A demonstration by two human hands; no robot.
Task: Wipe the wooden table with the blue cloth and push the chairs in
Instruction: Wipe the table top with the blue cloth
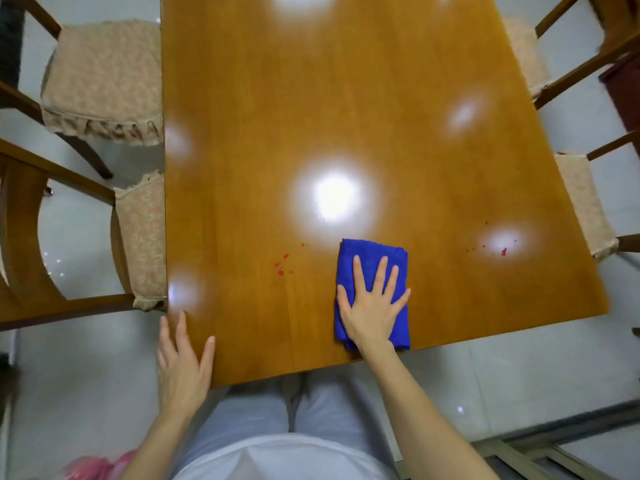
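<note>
Home dining room — glossy wooden tabletop, wooden chairs along both sides, frilled floral seat cushions, pale shiny tiled floor — ceiling lights reflected in varnish.

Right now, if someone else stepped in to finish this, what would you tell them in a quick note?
Right hand: flat, pressing the blue cloth near the front edge of the table.
Left hand: open, resting on the near left corner.
Red spots left of the cloth, red specks to its right: both unwiped.
The far left chair stands out from the table.
To do: wipe the spots, push the chairs in.
</note>
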